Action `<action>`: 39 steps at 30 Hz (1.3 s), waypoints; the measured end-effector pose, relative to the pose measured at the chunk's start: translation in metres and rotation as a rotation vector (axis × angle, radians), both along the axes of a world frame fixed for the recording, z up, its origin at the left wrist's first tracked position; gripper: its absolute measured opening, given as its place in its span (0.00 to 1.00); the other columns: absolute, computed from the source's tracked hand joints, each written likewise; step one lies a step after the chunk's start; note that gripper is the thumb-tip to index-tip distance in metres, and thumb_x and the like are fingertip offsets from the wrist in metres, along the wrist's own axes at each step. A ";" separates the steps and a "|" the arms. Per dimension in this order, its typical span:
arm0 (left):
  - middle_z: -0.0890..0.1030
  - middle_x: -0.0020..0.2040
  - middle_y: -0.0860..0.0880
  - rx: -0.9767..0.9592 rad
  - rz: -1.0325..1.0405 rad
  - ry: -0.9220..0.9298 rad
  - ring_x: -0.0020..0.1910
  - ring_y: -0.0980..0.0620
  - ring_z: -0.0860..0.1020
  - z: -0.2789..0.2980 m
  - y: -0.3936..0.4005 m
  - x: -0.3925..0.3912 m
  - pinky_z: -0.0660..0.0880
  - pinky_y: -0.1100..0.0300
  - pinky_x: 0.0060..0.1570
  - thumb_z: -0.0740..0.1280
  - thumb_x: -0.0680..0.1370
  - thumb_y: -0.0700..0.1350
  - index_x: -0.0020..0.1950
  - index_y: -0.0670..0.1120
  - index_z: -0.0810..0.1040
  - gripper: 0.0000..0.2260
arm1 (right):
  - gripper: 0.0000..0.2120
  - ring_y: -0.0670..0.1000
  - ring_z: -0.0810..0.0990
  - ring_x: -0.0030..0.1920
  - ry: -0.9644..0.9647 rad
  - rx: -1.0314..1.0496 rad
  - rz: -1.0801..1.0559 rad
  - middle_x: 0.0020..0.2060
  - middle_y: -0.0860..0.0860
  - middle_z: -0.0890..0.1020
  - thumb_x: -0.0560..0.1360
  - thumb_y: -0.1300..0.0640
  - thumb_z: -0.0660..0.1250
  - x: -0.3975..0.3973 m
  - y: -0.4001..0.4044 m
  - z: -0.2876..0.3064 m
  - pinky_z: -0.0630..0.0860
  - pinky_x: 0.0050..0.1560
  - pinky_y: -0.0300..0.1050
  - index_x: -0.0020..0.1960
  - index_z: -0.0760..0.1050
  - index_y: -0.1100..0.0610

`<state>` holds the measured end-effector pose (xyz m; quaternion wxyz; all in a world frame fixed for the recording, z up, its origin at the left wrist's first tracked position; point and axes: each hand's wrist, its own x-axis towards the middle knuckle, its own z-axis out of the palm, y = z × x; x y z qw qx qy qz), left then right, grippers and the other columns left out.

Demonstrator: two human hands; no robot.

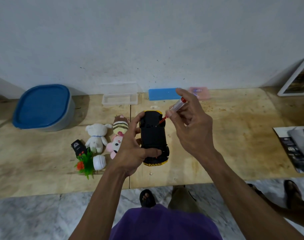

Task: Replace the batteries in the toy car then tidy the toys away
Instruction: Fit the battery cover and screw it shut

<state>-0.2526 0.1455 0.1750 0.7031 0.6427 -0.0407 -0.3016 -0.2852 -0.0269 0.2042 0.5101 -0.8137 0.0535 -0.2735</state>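
- So the toy car (153,135) is flipped belly-up on the wooden table (234,144), yellow edges poking out at both ends, black underside facing the camera.
- Left hand (132,149) is wrapped around it from the left side, thumb laid across the near end by the wheel, fingers curled over the far corner. Decent clamp, but it's only one hand on a smooth plastic shell.
- Right hand (191,125) pinches a small screwdriver (172,110) with a clear handle and red shaft, index finger sticking up off the top. The tip sits at a tiny screw hole near the far end of the underside.
- Biggest risk imo: the driver comes in at a slant, not straight down. Push and twist like that and the tip can cam out, chew the screw head or skid across the plastic toward the left fingers.
- Second one: that screw is tiny. Once it's out it can roll off and vanish; there's already a little pale speck (151,174) lying near the table's front edge, can't tell what it is.
- Also the plush toys (104,135) and the fake plant (86,163) sit just left of the car, so a loose screw bouncing that way gets lost in the fluff.
- The blue-lidded tub (42,108) sits closed, well off to the left.
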 end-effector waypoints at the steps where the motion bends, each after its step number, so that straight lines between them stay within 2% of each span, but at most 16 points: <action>1: 0.73 0.65 0.46 0.003 -0.001 -0.005 0.59 0.38 0.79 0.000 0.000 0.000 0.80 0.33 0.51 0.77 0.58 0.29 0.70 0.67 0.68 0.50 | 0.24 0.45 0.85 0.49 -0.008 -0.040 0.003 0.51 0.52 0.84 0.78 0.59 0.71 0.000 0.001 0.001 0.81 0.52 0.36 0.72 0.69 0.54; 4: 0.74 0.64 0.45 0.001 0.006 -0.011 0.59 0.37 0.79 0.001 0.002 0.000 0.80 0.33 0.51 0.77 0.57 0.29 0.69 0.67 0.69 0.50 | 0.25 0.44 0.84 0.55 -0.028 -0.083 0.033 0.59 0.51 0.83 0.79 0.60 0.69 0.002 0.002 0.003 0.80 0.52 0.35 0.74 0.68 0.56; 8: 0.74 0.64 0.44 -0.004 0.018 -0.009 0.58 0.38 0.79 0.000 0.003 0.000 0.81 0.35 0.50 0.77 0.57 0.28 0.69 0.67 0.69 0.50 | 0.24 0.48 0.85 0.46 -0.131 -0.197 0.019 0.49 0.54 0.85 0.77 0.62 0.72 0.006 0.002 0.002 0.82 0.50 0.37 0.72 0.70 0.59; 10: 0.74 0.64 0.44 -0.009 0.020 -0.014 0.58 0.38 0.80 -0.001 0.003 0.000 0.81 0.36 0.49 0.77 0.57 0.28 0.69 0.67 0.69 0.50 | 0.25 0.49 0.85 0.48 -0.154 -0.256 0.045 0.50 0.53 0.83 0.78 0.63 0.70 0.007 0.002 0.002 0.82 0.50 0.37 0.73 0.69 0.61; 12: 0.74 0.64 0.44 -0.011 0.025 -0.017 0.58 0.38 0.80 -0.001 0.004 0.000 0.82 0.38 0.49 0.77 0.57 0.29 0.69 0.67 0.69 0.49 | 0.25 0.46 0.84 0.54 -0.128 -0.216 0.074 0.57 0.50 0.81 0.79 0.65 0.68 0.007 0.002 0.002 0.81 0.50 0.36 0.74 0.66 0.61; 13: 0.73 0.64 0.44 -0.009 0.025 -0.017 0.59 0.38 0.79 -0.002 0.005 0.001 0.82 0.39 0.48 0.77 0.57 0.29 0.69 0.67 0.69 0.50 | 0.25 0.45 0.84 0.54 -0.116 -0.200 0.073 0.58 0.49 0.81 0.79 0.65 0.68 0.009 0.001 0.002 0.81 0.51 0.34 0.74 0.67 0.61; 16: 0.73 0.65 0.44 -0.008 0.016 -0.013 0.59 0.38 0.79 -0.004 0.007 0.001 0.83 0.40 0.48 0.78 0.57 0.29 0.70 0.67 0.68 0.50 | 0.25 0.46 0.84 0.48 -0.137 -0.221 0.038 0.51 0.54 0.84 0.77 0.63 0.71 0.011 0.000 0.002 0.79 0.50 0.31 0.73 0.70 0.62; 20: 0.73 0.64 0.44 -0.005 0.020 -0.016 0.58 0.39 0.79 -0.005 0.008 0.000 0.83 0.42 0.47 0.78 0.57 0.29 0.70 0.67 0.68 0.50 | 0.25 0.48 0.84 0.54 -0.124 -0.191 0.085 0.55 0.57 0.83 0.78 0.65 0.69 0.011 0.003 0.002 0.82 0.51 0.37 0.74 0.68 0.62; 23: 0.73 0.64 0.44 0.003 0.022 -0.023 0.59 0.39 0.79 -0.006 0.008 0.000 0.83 0.42 0.47 0.78 0.57 0.29 0.68 0.68 0.69 0.50 | 0.25 0.48 0.83 0.46 -0.164 -0.273 0.045 0.49 0.56 0.84 0.77 0.62 0.72 0.012 0.005 0.002 0.80 0.49 0.33 0.72 0.70 0.61; 27: 0.73 0.64 0.44 -0.007 0.022 -0.018 0.59 0.39 0.79 -0.007 0.009 -0.001 0.83 0.42 0.47 0.78 0.57 0.29 0.67 0.69 0.70 0.49 | 0.25 0.46 0.84 0.51 -0.129 -0.234 0.096 0.57 0.54 0.83 0.79 0.65 0.68 0.011 0.005 0.001 0.80 0.50 0.32 0.74 0.68 0.62; 30: 0.73 0.65 0.43 -0.021 0.036 -0.005 0.59 0.38 0.79 -0.009 0.011 0.000 0.83 0.42 0.47 0.78 0.57 0.28 0.67 0.68 0.70 0.49 | 0.25 0.48 0.83 0.45 -0.175 -0.331 0.045 0.47 0.55 0.84 0.77 0.64 0.72 0.011 0.004 -0.002 0.80 0.49 0.33 0.71 0.71 0.64; 33: 0.72 0.65 0.44 -0.011 0.041 -0.008 0.59 0.37 0.79 -0.009 0.012 0.001 0.83 0.39 0.47 0.77 0.56 0.28 0.67 0.69 0.70 0.49 | 0.24 0.47 0.84 0.54 -0.143 -0.215 0.082 0.56 0.55 0.83 0.79 0.66 0.68 0.009 0.004 -0.003 0.82 0.51 0.37 0.74 0.68 0.63; 35: 0.72 0.65 0.43 -0.012 0.041 -0.007 0.59 0.37 0.79 -0.009 0.013 0.002 0.83 0.39 0.47 0.77 0.57 0.28 0.67 0.69 0.70 0.49 | 0.24 0.47 0.84 0.51 -0.139 -0.170 0.080 0.55 0.55 0.83 0.79 0.65 0.68 0.011 0.004 -0.004 0.83 0.49 0.41 0.73 0.69 0.62; 37: 0.72 0.66 0.43 -0.009 0.032 -0.007 0.59 0.37 0.79 -0.010 0.014 0.002 0.83 0.39 0.47 0.77 0.57 0.29 0.69 0.67 0.69 0.50 | 0.24 0.46 0.82 0.47 -0.159 -0.234 0.046 0.49 0.56 0.83 0.78 0.64 0.70 0.012 0.005 -0.006 0.82 0.48 0.35 0.72 0.70 0.64; 39: 0.71 0.66 0.43 -0.004 0.022 -0.004 0.59 0.37 0.78 -0.011 0.015 0.002 0.83 0.40 0.48 0.78 0.57 0.29 0.71 0.66 0.68 0.51 | 0.24 0.45 0.82 0.50 -0.145 -0.219 0.073 0.52 0.55 0.82 0.78 0.65 0.69 0.013 0.006 -0.007 0.80 0.50 0.33 0.73 0.69 0.63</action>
